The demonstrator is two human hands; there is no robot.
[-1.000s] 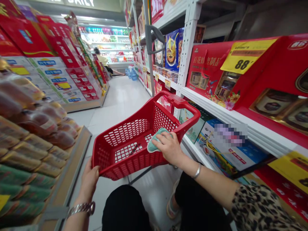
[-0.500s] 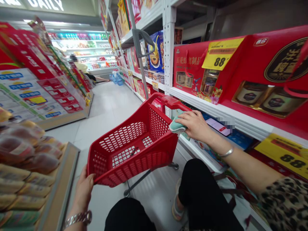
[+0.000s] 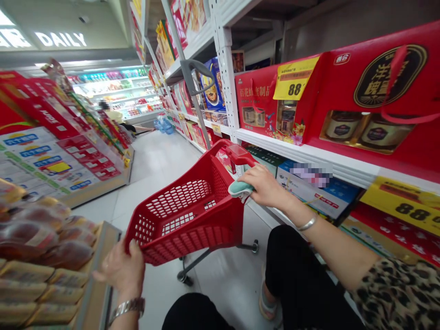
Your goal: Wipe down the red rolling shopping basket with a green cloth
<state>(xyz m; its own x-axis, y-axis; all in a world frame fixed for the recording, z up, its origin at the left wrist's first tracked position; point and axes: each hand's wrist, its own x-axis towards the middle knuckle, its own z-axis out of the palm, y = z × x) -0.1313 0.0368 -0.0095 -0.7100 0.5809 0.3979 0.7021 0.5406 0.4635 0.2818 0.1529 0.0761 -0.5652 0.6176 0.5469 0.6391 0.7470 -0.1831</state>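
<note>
Supermarket shelving [image 3: 225,68] stood close on the right; tiled floor [image 3: 154,160] lay open beyond the red shopping cart [image 3: 199,240]. Its basket ran lengthwise between the left hand [image 3: 125,270] at the lower-left corner, grip unclear, and the handle [image 3: 239,153]. The nearer right hand [image 3: 266,185] clutched a pale-green cloth [image 3: 240,188] beside that handle.

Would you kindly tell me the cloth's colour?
The cloth is pale green with whitish edging, head view.

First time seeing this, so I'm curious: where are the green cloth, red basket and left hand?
Green cloth [image 3: 239,187]: head view, its uncovered part.
Red basket [image 3: 202,236]: head view, its near wall.
Left hand [image 3: 125,266]: head view, its back.
</note>
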